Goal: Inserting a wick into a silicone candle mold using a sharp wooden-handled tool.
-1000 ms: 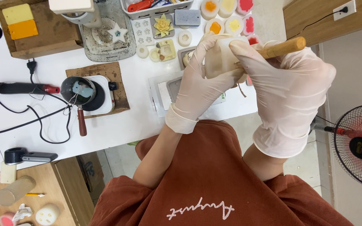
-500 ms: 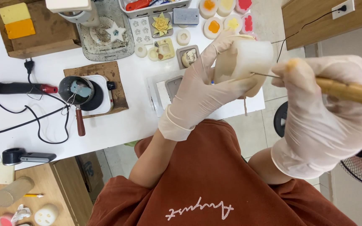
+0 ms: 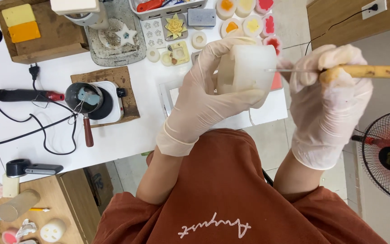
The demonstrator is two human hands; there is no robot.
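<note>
Both hands gloved, held up in front of a rust-coloured shirt [image 3: 231,190]. Left hand [image 3: 204,104] wraps a white translucent cylinder mould [image 3: 248,68]; its fingers [image 3: 244,97] curl under and around the mould wall, thumb side over the top, so the mould sits clear above the surface edge. Right hand [image 3: 328,104] sits just beside it, fingers [image 3: 303,74] pressed together around a wooden-handled needle tool [image 3: 362,71]; the thin metal shaft lies level and its tip meets the mould's right side. Below the hands, white surface [image 3: 127,135]. Farther left on it: small pot [image 3: 83,97] on a white hotplate, with a wooden board under it, and a black heat gun [image 3: 21,95] with cord. Far edge: tray of coloured wax pieces [image 3: 244,18], flower and star shapes. Right, on the floor: fan [image 3: 389,156].
</note>
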